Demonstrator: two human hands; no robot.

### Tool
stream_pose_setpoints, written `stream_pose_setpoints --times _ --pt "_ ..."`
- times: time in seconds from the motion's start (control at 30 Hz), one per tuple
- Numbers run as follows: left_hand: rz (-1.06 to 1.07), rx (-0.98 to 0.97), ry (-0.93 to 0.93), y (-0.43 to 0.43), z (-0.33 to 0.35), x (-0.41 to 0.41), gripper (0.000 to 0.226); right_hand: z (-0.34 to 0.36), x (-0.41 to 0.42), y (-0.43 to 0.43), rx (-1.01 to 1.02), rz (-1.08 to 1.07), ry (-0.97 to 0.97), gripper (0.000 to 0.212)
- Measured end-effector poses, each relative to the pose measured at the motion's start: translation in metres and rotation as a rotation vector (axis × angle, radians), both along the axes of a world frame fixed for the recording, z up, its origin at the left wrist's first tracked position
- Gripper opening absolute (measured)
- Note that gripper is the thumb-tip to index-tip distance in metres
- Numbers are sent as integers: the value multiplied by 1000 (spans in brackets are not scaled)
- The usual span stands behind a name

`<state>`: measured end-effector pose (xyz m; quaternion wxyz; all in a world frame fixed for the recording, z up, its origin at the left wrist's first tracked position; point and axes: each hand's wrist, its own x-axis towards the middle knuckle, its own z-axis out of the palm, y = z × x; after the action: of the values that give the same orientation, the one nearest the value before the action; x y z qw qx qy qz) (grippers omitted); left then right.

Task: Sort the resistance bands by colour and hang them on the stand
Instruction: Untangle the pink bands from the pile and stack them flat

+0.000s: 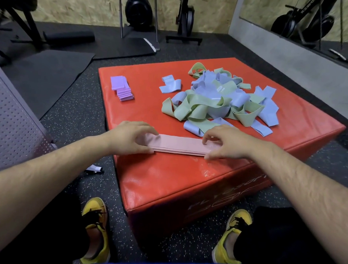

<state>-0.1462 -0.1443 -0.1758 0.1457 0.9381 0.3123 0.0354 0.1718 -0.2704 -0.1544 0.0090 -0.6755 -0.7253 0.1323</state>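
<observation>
Lying flat on the red box (167, 171), the pink bands (178, 145) run lengthwise from the left grip (131, 137) to the right grip (226, 143); each pinches one end, fingers curled on top.

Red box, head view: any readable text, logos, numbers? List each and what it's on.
White lettering, two rows on the side face of the red box: sheared and blurred, not readable.
Small white print on one blue band: too small to read.
Pink bands, purple stack: no print visible.
No other text in view.
</observation>
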Motion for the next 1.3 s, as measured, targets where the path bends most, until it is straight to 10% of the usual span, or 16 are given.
stream_pose_setpoints --times 1.0,1.3 --pt "-70 78 -292 24 14 165 52 37 22 36 173 -139 203 29" --pt "81 86 82 46 2 231 88 25 90 73 189 -324 95 37"
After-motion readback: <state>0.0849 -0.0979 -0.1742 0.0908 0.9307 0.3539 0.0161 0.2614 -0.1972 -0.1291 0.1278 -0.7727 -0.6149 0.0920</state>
